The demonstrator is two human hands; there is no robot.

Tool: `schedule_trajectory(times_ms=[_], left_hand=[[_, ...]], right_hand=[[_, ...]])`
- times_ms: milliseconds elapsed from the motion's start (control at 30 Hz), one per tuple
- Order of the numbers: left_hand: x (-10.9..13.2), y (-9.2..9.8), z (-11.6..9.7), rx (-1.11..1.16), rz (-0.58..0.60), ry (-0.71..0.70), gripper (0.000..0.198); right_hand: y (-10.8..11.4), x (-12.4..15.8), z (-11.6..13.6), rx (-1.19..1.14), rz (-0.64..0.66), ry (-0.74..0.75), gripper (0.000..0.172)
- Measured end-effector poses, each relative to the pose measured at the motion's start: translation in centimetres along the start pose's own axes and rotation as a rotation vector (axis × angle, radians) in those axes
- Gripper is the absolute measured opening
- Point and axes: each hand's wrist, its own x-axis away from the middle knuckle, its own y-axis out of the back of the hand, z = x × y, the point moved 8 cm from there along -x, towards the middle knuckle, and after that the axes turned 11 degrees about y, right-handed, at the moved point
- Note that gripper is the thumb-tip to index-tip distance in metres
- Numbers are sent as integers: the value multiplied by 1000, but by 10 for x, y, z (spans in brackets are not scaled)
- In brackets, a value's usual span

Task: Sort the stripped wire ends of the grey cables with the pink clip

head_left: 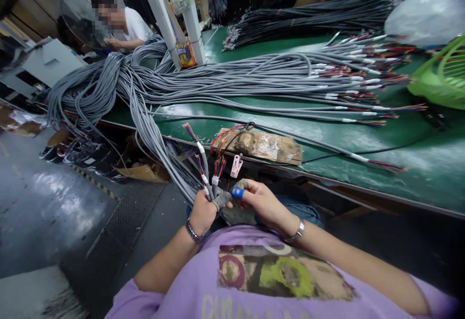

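Note:
My left hand [202, 212] is closed around a few grey cable ends [208, 178] that stand up from my fist, each with a white sleeve and bare coloured wires on top. My right hand [262, 204] is right next to it, fingers curled, thumb and forefinger in grey finger cots with a blue band, pinching at the same cable ends. The cables run down to the left from a large grey cable bundle [152, 130] that hangs off the green table [399, 164]. Both wrists wear bracelets.
A taped wooden block [269, 145] with a small fixture and a pink clip [236, 165] sits at the table edge. Long grey cable bundles [276, 74] cover the table. A green basket [441, 74] stands right. Another person [123, 26] works at far left.

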Motion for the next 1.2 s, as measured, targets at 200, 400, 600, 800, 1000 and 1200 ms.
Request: schedule_trajectory(times_ms=[200, 400, 600, 800, 1000, 1200], left_hand=[[-1, 6, -1, 10, -90, -42, 29], [2, 5, -8, 84, -72, -42, 26], [0, 3, -9, 192, 23, 55, 27], [-14, -11, -12, 199, 182, 165, 32], [-24, -22, -14, 216, 312, 217, 33], [-29, -21, -8, 214, 319, 222, 28]], right_hand=[[1, 0, 2, 13, 29, -13, 38], [-2, 5, 7, 96, 121, 18, 37], [21, -10, 1, -181, 26, -10, 46], [19, -39, 13, -239, 80, 0, 45], [33, -41, 29, 30, -199, 282, 46], [10, -46, 11, -292, -48, 85, 56]])
